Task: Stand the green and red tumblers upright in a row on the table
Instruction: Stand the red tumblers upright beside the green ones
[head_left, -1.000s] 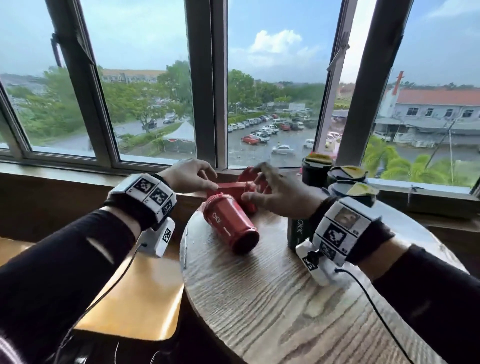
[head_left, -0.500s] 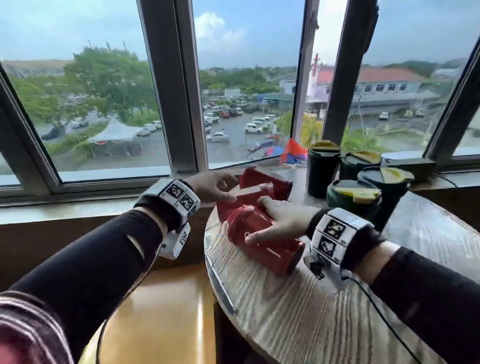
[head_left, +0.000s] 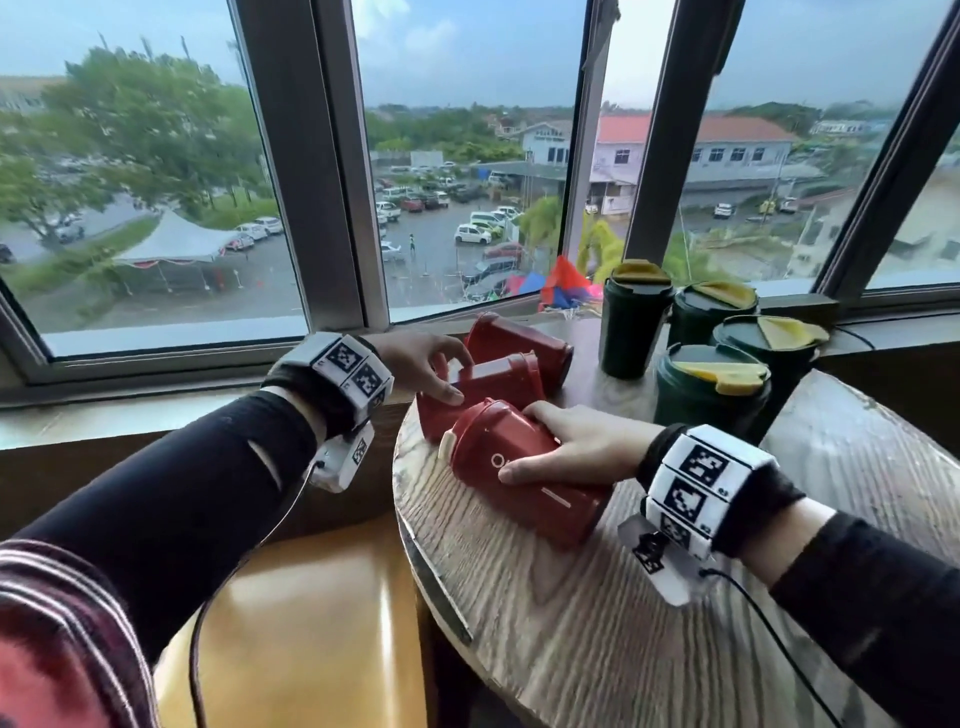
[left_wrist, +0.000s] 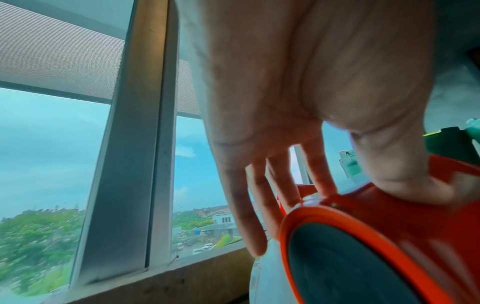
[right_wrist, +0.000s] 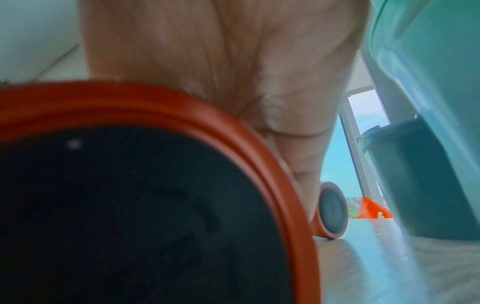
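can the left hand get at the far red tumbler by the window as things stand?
Probably yes. The left hand grips the middle red tumbler, and the far red tumbler lies just behind it, with nothing between. It would need to let go first.

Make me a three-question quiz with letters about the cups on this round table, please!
1. Where do the green tumblers stand?
A. On the far right part of the table, near the window
B. On the yellow seat
C. In the person's lap

2. How many red tumblers show in the head view?
A. One
B. Three
C. Five

3. How is the nearest red tumbler placed?
A. Upright
B. Lying on its side under the right hand
C. Upside down on a green one

Answers: 1 A, four green ones stand grouped by the sill. 2 B, three red ones lie together, the left hand on the middle red tumbler. 3 B, its dark base points sideways toward the person.
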